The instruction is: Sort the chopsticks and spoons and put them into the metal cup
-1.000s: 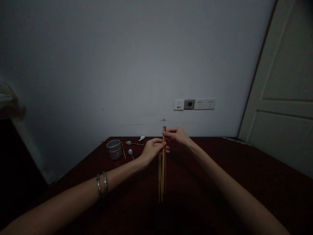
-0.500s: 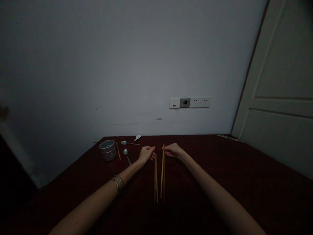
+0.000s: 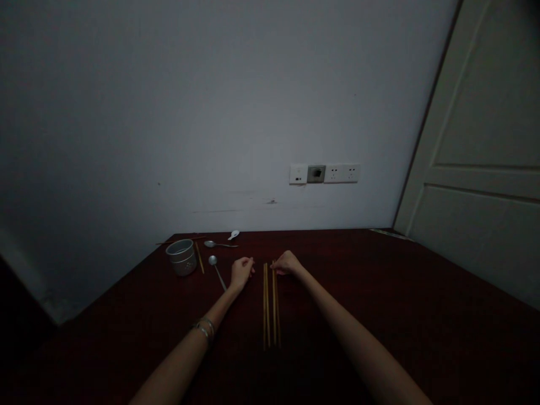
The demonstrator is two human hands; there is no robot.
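Two pairs of wooden chopsticks lie side by side, pointing towards me, on the dark red table. My right hand pinches the far ends of the right pair of chopsticks. Just left of it is the other pair of chopsticks, which no hand touches. My left hand is apart from that pair, its fingers loosely curled but not closed, with nothing visible in them. Beside its wrist lies a long-handled metal spoon.
A grey metal perforated holder stands at the left, with a chopstick beside it and more sticks behind. Near the wall are another metal spoon and a white spoon. The wall closes off the table's far edge.
My right hand has brought its chopsticks left and down, close alongside the other pair. My left hand has drawn away to the left. The view has shifted slightly.
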